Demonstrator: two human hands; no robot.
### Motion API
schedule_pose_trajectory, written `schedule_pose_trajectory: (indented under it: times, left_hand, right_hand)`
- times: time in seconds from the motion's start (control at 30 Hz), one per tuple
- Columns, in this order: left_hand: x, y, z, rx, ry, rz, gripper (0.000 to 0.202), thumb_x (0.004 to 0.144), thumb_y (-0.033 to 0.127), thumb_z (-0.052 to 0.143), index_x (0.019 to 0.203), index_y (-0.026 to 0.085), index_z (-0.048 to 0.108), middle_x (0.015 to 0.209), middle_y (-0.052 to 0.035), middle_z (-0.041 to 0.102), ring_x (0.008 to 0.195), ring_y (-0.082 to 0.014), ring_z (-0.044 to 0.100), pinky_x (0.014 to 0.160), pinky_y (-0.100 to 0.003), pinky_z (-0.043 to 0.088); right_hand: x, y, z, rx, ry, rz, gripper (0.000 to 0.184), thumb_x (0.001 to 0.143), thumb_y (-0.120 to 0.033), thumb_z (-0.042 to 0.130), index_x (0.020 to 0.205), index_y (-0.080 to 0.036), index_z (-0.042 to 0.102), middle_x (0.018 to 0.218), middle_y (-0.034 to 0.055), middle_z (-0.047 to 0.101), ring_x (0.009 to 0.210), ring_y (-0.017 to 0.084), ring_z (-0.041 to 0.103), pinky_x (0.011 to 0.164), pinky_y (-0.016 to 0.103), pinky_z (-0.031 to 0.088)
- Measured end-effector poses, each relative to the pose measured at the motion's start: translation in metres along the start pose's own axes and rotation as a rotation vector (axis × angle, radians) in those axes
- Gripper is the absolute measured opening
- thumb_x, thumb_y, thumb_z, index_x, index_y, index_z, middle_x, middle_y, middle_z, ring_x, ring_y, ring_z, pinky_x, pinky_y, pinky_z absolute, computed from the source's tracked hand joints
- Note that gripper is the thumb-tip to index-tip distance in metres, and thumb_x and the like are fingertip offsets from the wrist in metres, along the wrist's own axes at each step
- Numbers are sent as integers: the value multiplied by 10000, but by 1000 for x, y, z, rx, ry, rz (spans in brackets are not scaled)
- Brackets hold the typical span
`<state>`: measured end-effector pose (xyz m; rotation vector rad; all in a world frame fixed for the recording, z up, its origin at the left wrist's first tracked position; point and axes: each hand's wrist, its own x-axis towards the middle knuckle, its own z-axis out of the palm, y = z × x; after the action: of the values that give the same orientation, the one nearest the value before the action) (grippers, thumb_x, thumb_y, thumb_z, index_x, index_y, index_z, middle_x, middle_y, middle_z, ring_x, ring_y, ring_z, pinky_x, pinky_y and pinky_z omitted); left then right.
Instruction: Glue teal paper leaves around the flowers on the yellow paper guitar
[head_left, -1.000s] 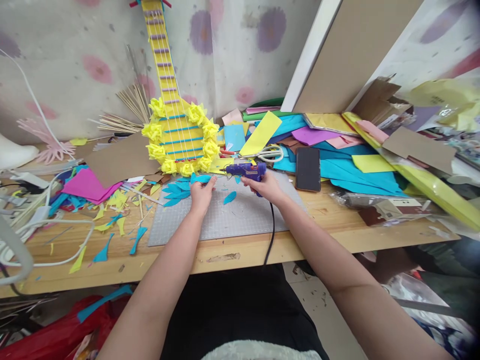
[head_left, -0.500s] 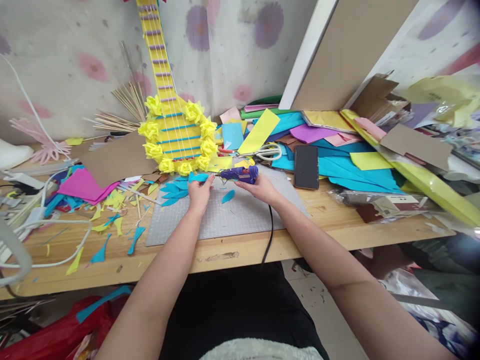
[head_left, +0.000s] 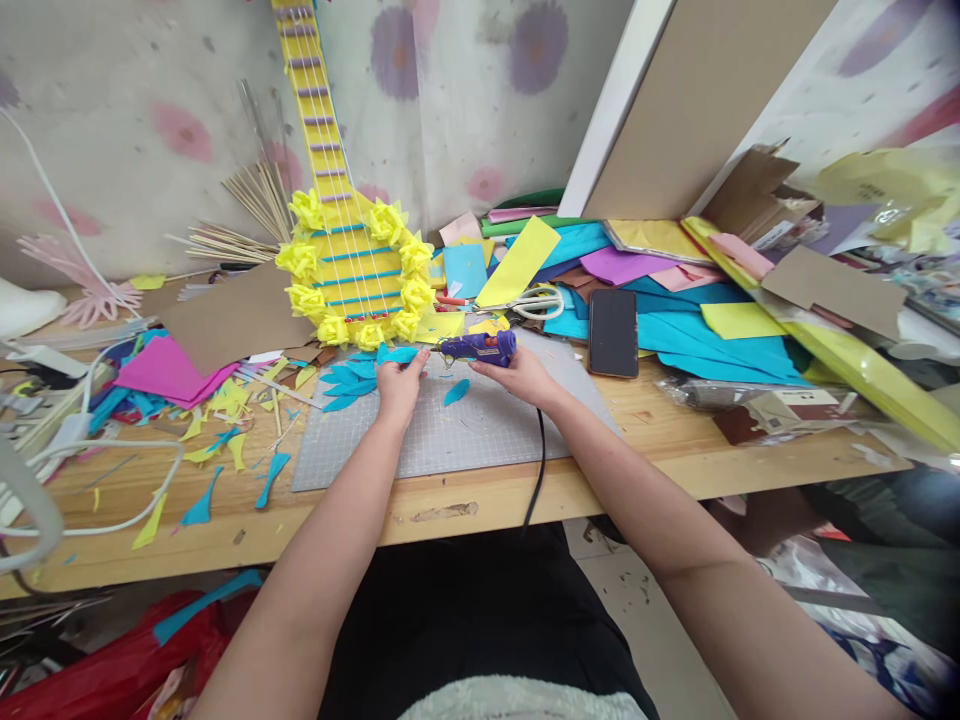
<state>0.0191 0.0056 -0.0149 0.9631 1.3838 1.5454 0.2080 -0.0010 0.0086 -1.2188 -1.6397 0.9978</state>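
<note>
Plastic wrapping (head_left: 697, 394) encloses a brown-and-white piece (head_left: 799, 411) on the surface (head_left: 652, 425). My right hand (head_left: 529, 378) is curled closed around a purple glue gun (head_left: 481, 348) above the grey mat (head_left: 450, 440); my left hand (head_left: 399, 388) pinches a blue petal (head_left: 394, 353). The gun lies sideways, nearly level, its nozzle pointing toward my left thumb.

Glue gun (head_left: 484, 348) above the cutting mat (head_left: 480, 445); guitar (head_left: 358, 268) behind, phone (head_left: 613, 335) right and scraps (head_left: 199, 508) left of the mat.
</note>
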Motion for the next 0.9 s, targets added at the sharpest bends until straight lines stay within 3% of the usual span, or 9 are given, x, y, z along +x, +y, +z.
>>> schedule_pose_trajectory:
  times: [0.9]
  left_hand:
    - [1,-2,0,-10,21,10,238,599,367,742,555,158,637,555,8,569,596,-120,526,593,-277,490]
  right_hand:
    - [0,2,-2,-82,-42,-29,344,713,-433,687,994,-235,687,1038,18,715,1005,250,652,910,409,507]
